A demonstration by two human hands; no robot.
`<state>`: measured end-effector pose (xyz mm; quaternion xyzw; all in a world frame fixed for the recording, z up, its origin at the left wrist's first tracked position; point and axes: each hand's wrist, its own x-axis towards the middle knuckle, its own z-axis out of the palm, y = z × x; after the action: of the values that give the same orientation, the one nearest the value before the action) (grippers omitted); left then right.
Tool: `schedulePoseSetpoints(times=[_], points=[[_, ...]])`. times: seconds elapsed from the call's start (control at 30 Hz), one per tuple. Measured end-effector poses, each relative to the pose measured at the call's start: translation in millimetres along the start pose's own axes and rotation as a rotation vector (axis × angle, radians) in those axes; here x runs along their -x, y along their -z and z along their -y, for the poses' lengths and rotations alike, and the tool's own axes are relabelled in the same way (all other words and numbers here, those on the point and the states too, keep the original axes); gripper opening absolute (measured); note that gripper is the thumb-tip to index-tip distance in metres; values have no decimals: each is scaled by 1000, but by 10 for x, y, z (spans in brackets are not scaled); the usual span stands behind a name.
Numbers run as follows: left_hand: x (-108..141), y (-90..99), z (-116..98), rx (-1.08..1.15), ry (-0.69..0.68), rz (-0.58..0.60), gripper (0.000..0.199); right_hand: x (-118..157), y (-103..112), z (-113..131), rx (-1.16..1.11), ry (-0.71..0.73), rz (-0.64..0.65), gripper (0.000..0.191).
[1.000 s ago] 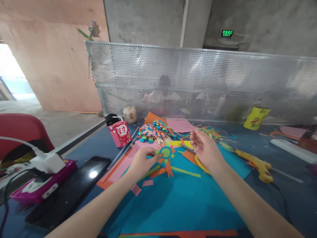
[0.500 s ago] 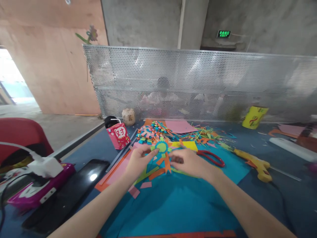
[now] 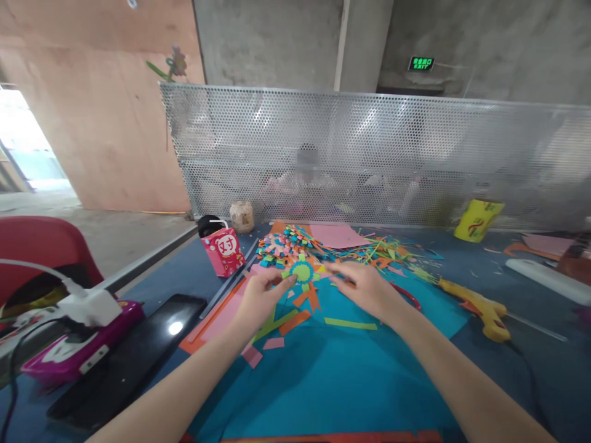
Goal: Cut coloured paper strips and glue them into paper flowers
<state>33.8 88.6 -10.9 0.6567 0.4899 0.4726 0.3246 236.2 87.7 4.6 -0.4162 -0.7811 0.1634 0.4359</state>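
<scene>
My left hand (image 3: 265, 294) pinches the left edge of a paper rosette (image 3: 301, 273), which has a green centre, a blue scalloped ring and small coloured tabs around it. An orange paper ribbon tail (image 3: 314, 298) hangs below the rosette. My right hand (image 3: 362, 288) is at the rosette's right side, its thumb and fingers a little apart near the tabs. Whether it touches them I cannot tell. Under both hands lies a sheet of blue paper (image 3: 323, 375). A green paper strip (image 3: 351, 323) and a pink paper scrap (image 3: 274, 343) rest on it.
Behind the rosette is a heap of folded paper pieces (image 3: 290, 241). Red-handled scissors (image 3: 410, 296) lie partly behind my right arm. A yellow glue gun (image 3: 480, 306) is at the right. On the left are a phone (image 3: 129, 363), a purple power strip (image 3: 83, 344) and a drink carton (image 3: 224, 252).
My right hand has moved up and right, from beside the orange tail to the rosette's right edge. The green strip now shows more fully. My left hand keeps its pinch.
</scene>
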Motion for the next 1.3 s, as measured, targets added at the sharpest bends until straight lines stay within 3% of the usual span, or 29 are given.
schedulePoseSetpoints(times=[0.1,0.2,0.27,0.33,0.5,0.6,0.7,0.9,1.0,1.07,1.23,1.3], points=[[-19,9,72,-29,36,37,31,16,-58,-21,144,105,110,22],[-18,0,160,-175,20,7,47,29,-77,59,151,150,17,21],[7,-12,164,-304,-105,-98,58,39,-81,120,68,127,-14,21],[52,-21,108,-375,-296,-162,55,53,-94,166,-41,95,43,22],[169,-23,-71,-414,-639,-108,43,94,-155,231,-128,90,172,23],[186,-18,-71,-413,-758,-91,36,110,-175,253,-184,31,235,24],[184,-19,-51,-317,-759,-98,34,120,-178,260,-281,-64,269,23],[192,-50,-128,-66,-425,-88,33,120,-198,287,-483,-173,347,24],[185,-38,-153,-78,-369,-105,34,111,-225,301,-608,-187,360,24],[176,-17,-143,-176,-442,-122,33,103,-244,291,-674,-216,340,23],[151,7,-84,-479,-837,-132,35,91,-279,208,-799,-333,219,23],[148,-3,-72,-529,-892,-148,37,90,-288,173,-821,-377,184,20]])
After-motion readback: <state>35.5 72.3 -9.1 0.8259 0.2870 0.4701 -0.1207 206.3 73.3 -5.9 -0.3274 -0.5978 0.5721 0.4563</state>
